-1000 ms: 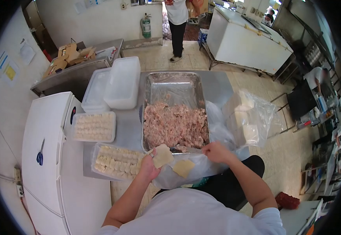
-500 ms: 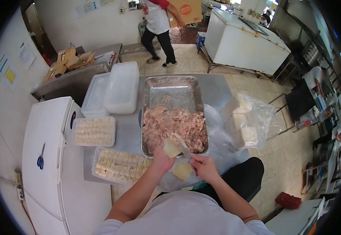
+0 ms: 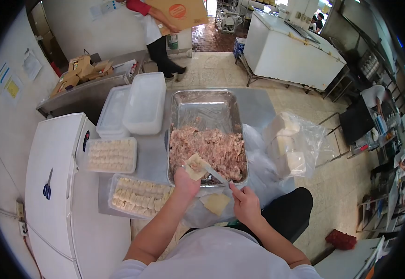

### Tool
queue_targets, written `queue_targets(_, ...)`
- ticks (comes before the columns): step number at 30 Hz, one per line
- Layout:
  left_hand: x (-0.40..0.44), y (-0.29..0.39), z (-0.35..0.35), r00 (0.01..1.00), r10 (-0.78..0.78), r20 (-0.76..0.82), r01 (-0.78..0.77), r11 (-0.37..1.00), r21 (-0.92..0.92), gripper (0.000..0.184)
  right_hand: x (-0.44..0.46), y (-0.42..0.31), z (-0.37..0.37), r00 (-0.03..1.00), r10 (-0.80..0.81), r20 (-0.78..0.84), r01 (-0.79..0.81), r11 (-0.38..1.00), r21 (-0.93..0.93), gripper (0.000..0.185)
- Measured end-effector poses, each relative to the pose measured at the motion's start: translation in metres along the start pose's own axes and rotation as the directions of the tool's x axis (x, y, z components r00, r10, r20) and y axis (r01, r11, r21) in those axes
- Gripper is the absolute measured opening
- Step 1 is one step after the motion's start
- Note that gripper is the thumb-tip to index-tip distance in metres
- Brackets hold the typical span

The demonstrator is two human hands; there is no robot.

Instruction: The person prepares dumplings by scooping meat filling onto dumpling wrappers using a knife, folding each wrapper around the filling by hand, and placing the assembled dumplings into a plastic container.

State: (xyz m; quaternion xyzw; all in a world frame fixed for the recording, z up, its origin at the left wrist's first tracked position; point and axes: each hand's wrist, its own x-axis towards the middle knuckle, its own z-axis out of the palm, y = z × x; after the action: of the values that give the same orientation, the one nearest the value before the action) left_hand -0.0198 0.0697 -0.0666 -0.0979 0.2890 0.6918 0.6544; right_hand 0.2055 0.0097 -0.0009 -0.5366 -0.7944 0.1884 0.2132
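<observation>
My left hand (image 3: 187, 183) holds a pale square dumpling wrapper (image 3: 192, 173) over the near edge of the metal tray (image 3: 203, 94). A little pinkish filling sits on the wrapper. A flat-bladed knife (image 3: 218, 176) is gripped in my right hand (image 3: 246, 201), its tip touching the filled wrapper. Minced meat (image 3: 207, 146) covers the near half of the tray. Between my forearms, just below the tray, lie more wrappers (image 3: 215, 203). To the left, a plastic container (image 3: 115, 204) holds rows of folded dumplings, partly hidden by my left forearm.
Another container of dumplings (image 3: 111, 155) and lidded plastic boxes (image 3: 144, 104) stand left on the metal table (image 3: 258, 100). Bagged white blocks (image 3: 288, 139) lie at right. A white freezer (image 3: 295, 51) is behind. A person (image 3: 158, 42) carries a cardboard box (image 3: 179, 16).
The knife has left filling on the wrapper. My left hand has shifted slightly left and up, and my right hand slightly down. The person behind has walked left with the box.
</observation>
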Motion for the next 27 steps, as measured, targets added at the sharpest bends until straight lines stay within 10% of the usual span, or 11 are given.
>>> queue_targets(9, -0.004, 0.024, -0.009, 0.977, 0.213, 0.008, -0.206, 0.934, 0.292, 0.044, 0.019, 0.014, -0.02, 0.994, -0.04, 0.099, 0.059, 0.978, -0.201, 0.042)
queue_targets(12, -0.015, 0.041, 0.012, 0.963, 0.128, -0.236, -0.113, 0.991, 0.076, 0.042, 0.038, 0.015, -0.038, 0.95, 0.085, 0.301, 0.034, 0.928, -0.372, 0.036)
queue_targets(23, -0.033, 0.028, -0.008, 0.964, 0.055, -0.26, -0.051, 0.998, 0.021, 0.041, 0.082, 0.024, -0.004, 0.768, 0.027, 0.64, 0.377, 0.788, -0.487, 0.03)
queue_targets(27, -0.032, 0.033, -0.025, 0.981, 0.065, -0.185, -0.064, 0.998, 0.009, 0.04, 0.087, 0.02, -0.029, 0.796, 0.031, 0.604, 0.242, 0.899, -0.365, 0.017)
